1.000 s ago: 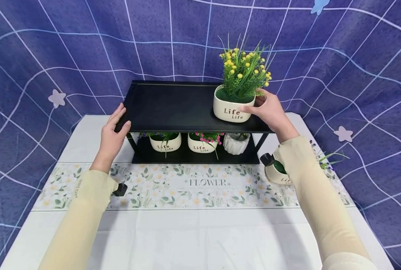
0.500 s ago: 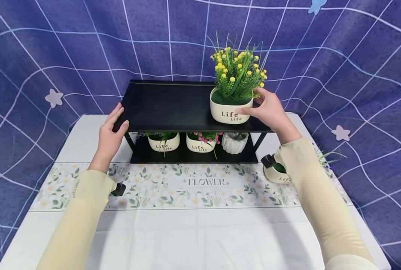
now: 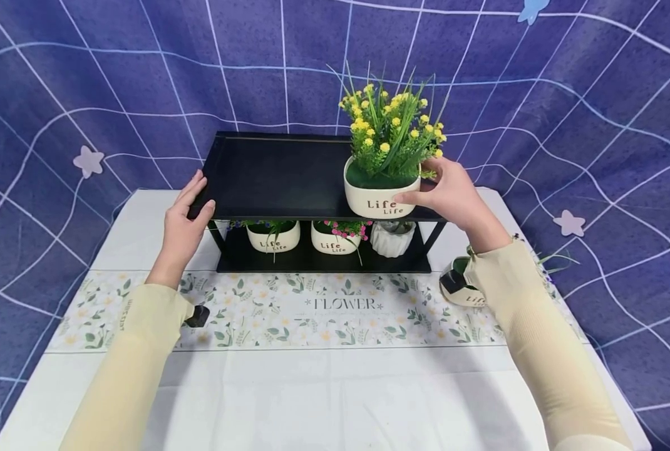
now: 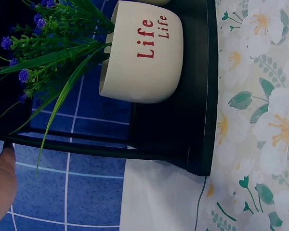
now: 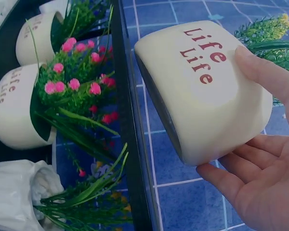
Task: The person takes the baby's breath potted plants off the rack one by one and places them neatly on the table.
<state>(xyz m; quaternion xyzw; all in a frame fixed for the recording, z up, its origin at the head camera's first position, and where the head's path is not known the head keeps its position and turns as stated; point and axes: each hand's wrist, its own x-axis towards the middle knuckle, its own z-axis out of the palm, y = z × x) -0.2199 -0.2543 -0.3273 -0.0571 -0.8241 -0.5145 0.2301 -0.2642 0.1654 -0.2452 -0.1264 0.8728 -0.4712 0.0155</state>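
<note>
My right hand (image 3: 450,194) grips the right end of a cream "Life" flowerpot (image 3: 363,202) with yellow flowers (image 3: 388,128), thumb on its front and fingers behind. The pot is at the front edge of the upper board of a black two-tier shelf (image 3: 278,175); in the right wrist view part of its underside shows. My left hand (image 3: 183,232) rests at the shelf's left front corner, fingers along the side and thumb at the front. Its fingertips (image 4: 7,149) touch the black frame in the left wrist view.
On the lower tier stand a purple-flowered pot (image 3: 273,240), a pink-flowered pot (image 3: 335,242) and a white ribbed pot (image 3: 392,241). Another cream pot (image 3: 453,294) sits on the table at right, partly behind my right sleeve. A floral runner (image 3: 245,313) crosses the white tablecloth (image 3: 290,394).
My right hand has moved the yellow-flowered pot left and toward the front edge of the upper board. My left hand stays at the shelf corner.
</note>
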